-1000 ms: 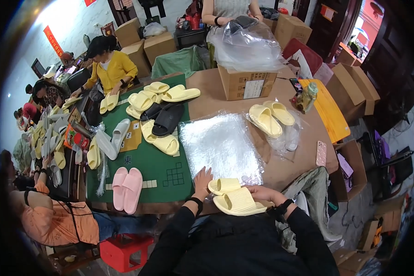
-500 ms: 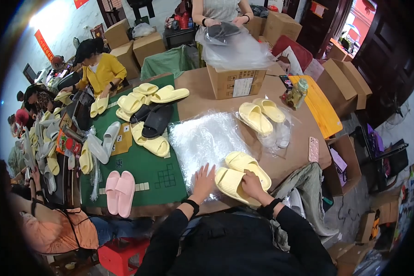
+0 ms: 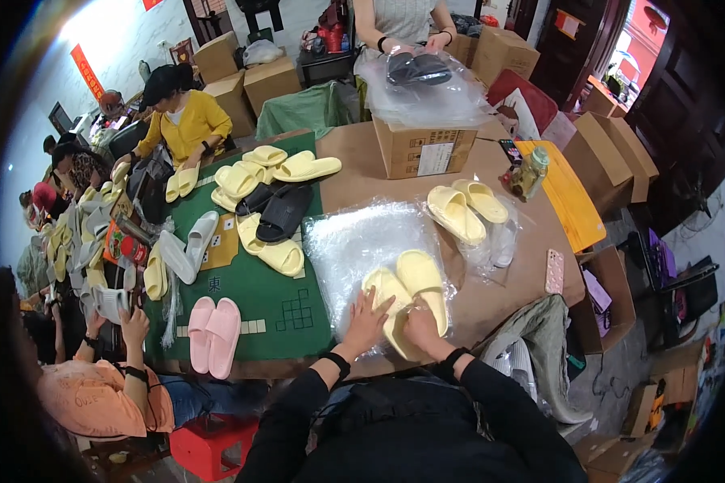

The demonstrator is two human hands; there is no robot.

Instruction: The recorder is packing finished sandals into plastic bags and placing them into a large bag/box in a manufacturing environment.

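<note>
A pair of yellow slide slippers lies in front of me over a stack of clear plastic bags, toes pointing away. My right hand is closed on the pair near the heels; its fingertips are partly hidden. The fingers of my left hand are spread, and they touch the outer side of the left slipper. Farther right, another yellow pair rests partly on crumpled clear plastic. To my left a pink pair lies on the green mat.
More yellow slippers and a black pair crowd the mat's far part. Across the table, a person handles dark slippers on bags atop a carton. A glass jar and a pink phone lie rightward. Co-workers sit at left.
The yellow pair in front of me has turned toes-away and shifted left over the bags, with my right hand on it. My left hand has come against the left slipper.
</note>
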